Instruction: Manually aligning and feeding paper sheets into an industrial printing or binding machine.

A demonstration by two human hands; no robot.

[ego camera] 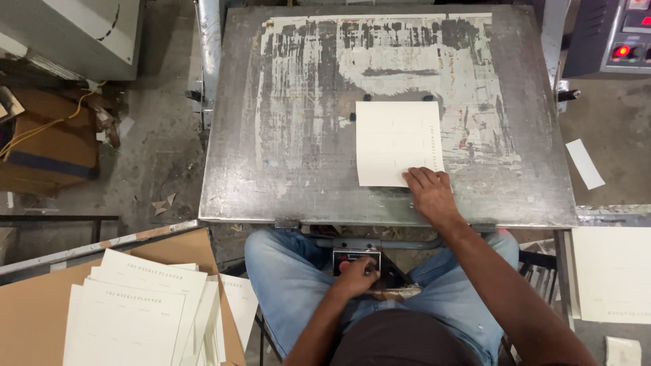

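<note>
While the cream sheet (399, 142) is lying flat on the worn metal worktop (285, 176), right of its middle, we are seeing the right hand (428, 191) pressing on the sheet's near right corner, its grip spread flat. The left hand (354, 276) is resting down between the knees at a small control box (355, 259), fingers curled against it. At near left, a stack of printed sheets (139, 312) is sitting on brown cardboard (34, 318).
</note>
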